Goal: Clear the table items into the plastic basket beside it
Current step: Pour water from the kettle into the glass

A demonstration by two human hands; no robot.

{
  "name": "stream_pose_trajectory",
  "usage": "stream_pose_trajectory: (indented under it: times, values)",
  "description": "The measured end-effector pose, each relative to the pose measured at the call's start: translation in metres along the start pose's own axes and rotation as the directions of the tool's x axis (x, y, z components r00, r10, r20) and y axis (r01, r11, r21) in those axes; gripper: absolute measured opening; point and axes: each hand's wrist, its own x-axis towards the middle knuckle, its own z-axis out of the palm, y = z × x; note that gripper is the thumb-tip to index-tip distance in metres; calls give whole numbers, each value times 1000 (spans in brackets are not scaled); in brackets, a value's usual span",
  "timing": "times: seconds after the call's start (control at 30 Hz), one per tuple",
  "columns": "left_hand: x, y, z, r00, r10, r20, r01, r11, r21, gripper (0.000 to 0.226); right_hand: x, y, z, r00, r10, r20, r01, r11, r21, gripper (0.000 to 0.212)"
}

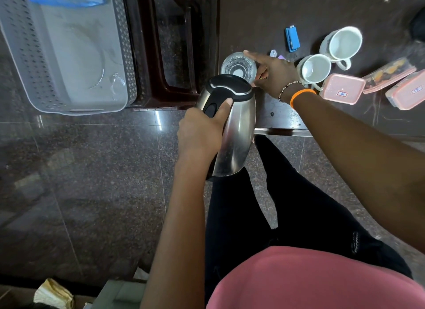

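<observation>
**Kettle in one hand, glass in the other, basket off to the left**

The dark table (pixel 322 14) fills the far right of the view, its near edge running just past the person's knees. To the far left, set on a dark brown stand (pixel 161 55) beside the table, sits the pale perforated plastic basket (pixel 30 62); a clear plate (pixel 96 62) lies inside it, and something with a blue edge (pixel 66 0) shows at its far end.

The steel kettle (pixel 232 133) with a black lid is held off the table, at the table's near left corner and above the floor. The left hand (pixel 200 133) is wrapped around its black handle, thumb laid along the top toward the lid.

Just beyond the kettle, the clear glass (pixel 239 68) stands at the table's left edge. The right hand (pixel 273 76), with an orange band (pixel 301 94) and a beaded bracelet at the wrist, grasps it from the right side, fingers curled around its wall.

Right of that hand stand two white mugs (pixel 316 69), one nearer and one farther, touching or nearly so. Nearer and further right lie three pink-lidded containers (pixel 342 89). A small blue object (pixel 292 39) lies far of the mugs, well apart from the glass.
</observation>
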Motion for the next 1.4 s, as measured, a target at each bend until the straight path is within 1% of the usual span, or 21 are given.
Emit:
stream_pose_trajectory:
  times: [0.1,0.2,0.3,0.37,0.43,0.5,0.63,0.8,0.9,1.0,1.07,1.13,1.23,1.27,1.4]
  values:
    - [1,-4,0,1000,18,-9,-19,1000,-18,67,0,0,1,1000,15,5,-15,1000,-17,66]
    - [-2,-13,3,999,42,-23,-43,998,-47,75,-1,0,3,1000,18,-6,-19,999,-33,69]
    - [-5,-28,7,997,59,-47,-63,994,-85,85,-2,-1,3,1000,19,-13,-20,999,-41,69]
    - [-6,-39,10,995,70,-65,-76,992,-95,87,-2,-1,4,1000,20,-19,-21,998,-51,66]
    - [-8,-49,14,995,60,-86,-70,990,-120,79,-2,-3,4,999,28,-16,-29,998,-49,66]
    - [-10,-57,16,993,62,-99,-78,982,-173,63,-2,-4,2,999,35,-14,-36,998,-60,66]
    - [-12,-73,11,993,74,-96,-100,946,-309,60,-5,-10,-1,999,36,-17,-37,995,-88,65]
    - [-14,-81,1,982,150,-116,-178,940,-291,53,-8,-19,-5,999,44,-15,-46,994,-103,65]
    - [-12,-83,-6,973,192,-127,-223,925,-308,46,-10,-23,-6,999,45,-17,-47,985,-169,67]
    - [-9,-80,-14,973,174,-153,-219,905,-365,42,-12,-27,-7,998,60,-6,-59,972,-227,70]
    - [-9,-78,-20,973,170,-153,-220,879,-424,35,-13,-31,-6,998,59,4,-55,961,-272,73]
    - [-13,-76,-28,972,170,-161,-227,851,-473,27,-17,-35,-4,998,63,9,-58,959,-279,75]
    - [-22,-79,-44,965,153,-213,-248,801,-545,22,-25,-40,0,999,45,-26,-50,954,-296,73]
    - [-25,-81,-50,959,149,-242,-265,773,-576,19,-28,-41,2,999,31,-30,-39,944,-327,73]
    - [-35,-86,-75,920,131,-368,-368,606,-705,28,-30,-51,9,1000,9,-16,-15,893,-450,78]
